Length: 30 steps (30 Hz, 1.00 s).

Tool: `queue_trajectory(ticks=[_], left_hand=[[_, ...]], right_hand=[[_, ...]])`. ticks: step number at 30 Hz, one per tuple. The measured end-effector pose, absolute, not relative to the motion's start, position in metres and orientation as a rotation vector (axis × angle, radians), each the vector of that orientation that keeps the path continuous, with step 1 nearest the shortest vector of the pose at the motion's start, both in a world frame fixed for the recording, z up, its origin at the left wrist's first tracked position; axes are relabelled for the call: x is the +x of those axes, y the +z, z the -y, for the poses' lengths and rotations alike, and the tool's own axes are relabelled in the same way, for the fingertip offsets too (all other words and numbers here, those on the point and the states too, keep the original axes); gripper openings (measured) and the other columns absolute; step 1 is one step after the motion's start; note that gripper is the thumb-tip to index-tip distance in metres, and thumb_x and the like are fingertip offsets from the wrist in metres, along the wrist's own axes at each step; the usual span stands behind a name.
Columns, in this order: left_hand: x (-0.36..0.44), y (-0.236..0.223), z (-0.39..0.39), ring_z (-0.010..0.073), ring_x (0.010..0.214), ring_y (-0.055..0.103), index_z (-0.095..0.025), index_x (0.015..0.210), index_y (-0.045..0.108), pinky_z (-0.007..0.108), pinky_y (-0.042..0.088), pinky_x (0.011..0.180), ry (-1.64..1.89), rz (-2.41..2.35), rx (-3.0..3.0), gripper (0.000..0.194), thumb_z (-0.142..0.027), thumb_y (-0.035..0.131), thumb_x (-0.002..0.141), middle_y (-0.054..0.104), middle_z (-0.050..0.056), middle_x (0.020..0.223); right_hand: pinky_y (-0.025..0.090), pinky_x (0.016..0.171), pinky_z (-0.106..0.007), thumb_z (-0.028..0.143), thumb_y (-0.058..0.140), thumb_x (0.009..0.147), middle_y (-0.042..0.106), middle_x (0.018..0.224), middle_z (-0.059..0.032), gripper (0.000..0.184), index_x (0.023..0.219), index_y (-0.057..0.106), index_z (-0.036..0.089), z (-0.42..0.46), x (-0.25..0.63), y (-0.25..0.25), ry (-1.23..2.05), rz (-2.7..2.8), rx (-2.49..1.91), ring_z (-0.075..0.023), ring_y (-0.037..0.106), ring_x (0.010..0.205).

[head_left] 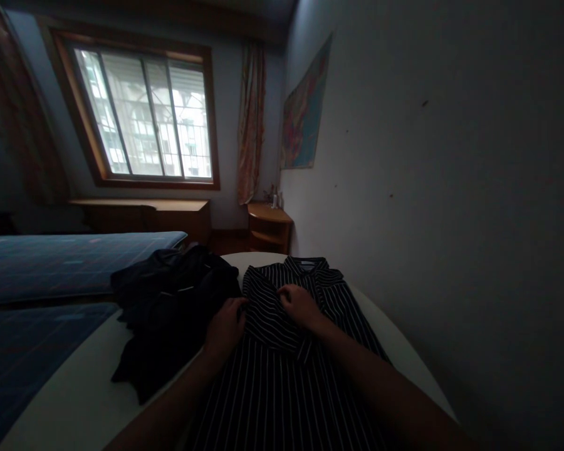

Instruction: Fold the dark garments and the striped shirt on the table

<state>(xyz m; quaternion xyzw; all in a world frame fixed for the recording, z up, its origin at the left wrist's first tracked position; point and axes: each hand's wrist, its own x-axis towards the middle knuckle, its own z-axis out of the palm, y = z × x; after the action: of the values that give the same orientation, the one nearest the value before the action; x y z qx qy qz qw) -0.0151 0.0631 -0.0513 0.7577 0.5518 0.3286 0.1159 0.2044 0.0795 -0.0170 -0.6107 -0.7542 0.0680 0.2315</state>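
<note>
A black shirt with thin white stripes [272, 388] lies spread on a round white table [70, 394], its collar at the far end. One sleeve is folded inward across the shirt's front, with the cuff near the middle. At the shirt's left edge, my left hand [226, 327] has its fingers curled closed on the fabric. My right hand [301, 305] rests over the folded sleeve, fingertips pinched together on the cloth. Dim light hides the exact grip of both hands. Beside my left hand lies a crumpled dark garment [169, 313].
Blue plaid mattresses [75, 263] stand left of the table. A plain wall [474, 219] runs close along the right side. Beyond the table are a wooden corner shelf [270, 214], a long low wooden cabinet [183, 216] and a barred window [145, 119].
</note>
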Motion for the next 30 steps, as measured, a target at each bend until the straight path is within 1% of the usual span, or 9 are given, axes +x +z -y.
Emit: queue_trajectory(ticks=[3,5,10,12,15,18,24,27,30], left_hand=[[-0.008,-0.042,-0.053,0.0182,0.109,0.063,-0.021,0.12,0.061,0.029,0.048,0.095,0.87,-1.622,2.29,0.034,-0.008,0.049,0.091,0.063,0.006,0.125],[-0.004,-0.037,-0.047,0.0185,0.106,0.065,-0.023,0.121,0.06,0.029,0.05,0.09,0.778,-1.64,2.344,0.036,-0.007,0.049,0.091,0.064,0.005,0.125],[-0.004,-0.04,-0.045,0.0184,0.109,0.064,-0.025,0.128,0.055,0.028,0.05,0.088,0.677,-1.688,2.378,0.041,-0.008,0.049,0.092,0.062,0.005,0.128],[-0.007,-0.044,-0.047,0.0185,0.11,0.064,-0.025,0.131,0.053,0.027,0.05,0.088,0.691,-1.724,2.359,0.042,-0.01,0.049,0.092,0.059,0.006,0.132],[-0.013,-0.05,-0.052,0.0205,0.108,0.064,-0.022,0.134,0.051,0.029,0.05,0.087,0.689,-1.805,2.338,0.04,-0.019,0.05,0.095,0.056,0.009,0.134],[-0.016,-0.054,-0.056,0.0216,0.104,0.065,-0.018,0.127,0.058,0.031,0.051,0.086,0.635,-1.897,2.338,0.032,-0.024,0.049,0.097,0.056,0.011,0.132],[-0.018,-0.056,-0.059,0.0214,0.104,0.065,-0.018,0.121,0.063,0.031,0.051,0.087,0.579,-1.947,2.397,0.029,-0.022,0.051,0.096,0.057,0.011,0.128],[-0.018,-0.056,-0.059,0.0223,0.106,0.064,-0.017,0.122,0.063,0.032,0.051,0.088,0.562,-1.953,2.425,0.029,-0.022,0.051,0.095,0.058,0.011,0.127],[-0.018,-0.056,-0.059,0.0224,0.104,0.065,-0.017,0.122,0.063,0.032,0.051,0.087,0.55,-1.968,2.425,0.03,-0.022,0.05,0.096,0.058,0.012,0.127]], right_hand=[[0.046,0.09,-0.02,0.026,0.044,0.094,0.071,0.116,-0.0043,0.033,0.119,0.064,0.019,-0.106,0.178,-0.01,0.221,2.074,-1.703,-0.014,0.065,0.104],[0.047,0.09,-0.022,0.029,0.043,0.096,0.071,0.117,-0.0054,0.034,0.122,0.062,0.019,-0.122,0.164,-0.007,0.215,2.058,-1.763,-0.0156,0.065,0.105],[0.045,0.095,-0.044,0.03,0.045,0.094,0.062,0.128,-0.0217,0.04,0.124,0.062,0.01,-0.146,0.159,-0.009,0.112,1.978,-2.044,-0.0338,0.057,0.12],[0.045,0.095,-0.048,0.034,0.046,0.093,0.061,0.128,-0.0237,0.04,0.119,0.066,0.01,-0.151,0.166,-0.011,0.111,1.989,-2.12,-0.0368,0.055,0.122],[0.046,0.093,-0.043,0.041,0.048,0.093,0.065,0.125,-0.0195,0.039,0.111,0.071,0.014,-0.154,0.174,-0.014,0.138,2.047,-2.163,-0.0334,0.059,0.118],[0.047,0.09,-0.039,0.042,0.047,0.093,0.068,0.12,-0.0162,0.038,0.109,0.07,0.016,-0.149,0.176,-0.015,0.134,2.104,-2.155,-0.0295,0.063,0.112],[0.044,0.093,-0.043,0.036,0.036,0.098,0.069,0.117,-0.0172,0.04,0.113,0.066,0.014,-0.12,0.187,-0.014,0.078,2.17,-2.134,-0.0299,0.064,0.111],[0.046,0.088,-0.039,0.032,0.044,0.093,0.07,0.115,-0.017,0.035,0.115,0.065,0.014,-0.106,0.204,-0.008,0.122,2.18,-2.178,-0.0298,0.066,0.107],[0.048,0.079,-0.034,0.037,0.053,0.089,0.072,0.111,-0.0164,0.034,0.108,0.07,0.014,-0.094,0.223,-0.002,0.205,2.202,-2.213,-0.0296,0.068,0.102]])
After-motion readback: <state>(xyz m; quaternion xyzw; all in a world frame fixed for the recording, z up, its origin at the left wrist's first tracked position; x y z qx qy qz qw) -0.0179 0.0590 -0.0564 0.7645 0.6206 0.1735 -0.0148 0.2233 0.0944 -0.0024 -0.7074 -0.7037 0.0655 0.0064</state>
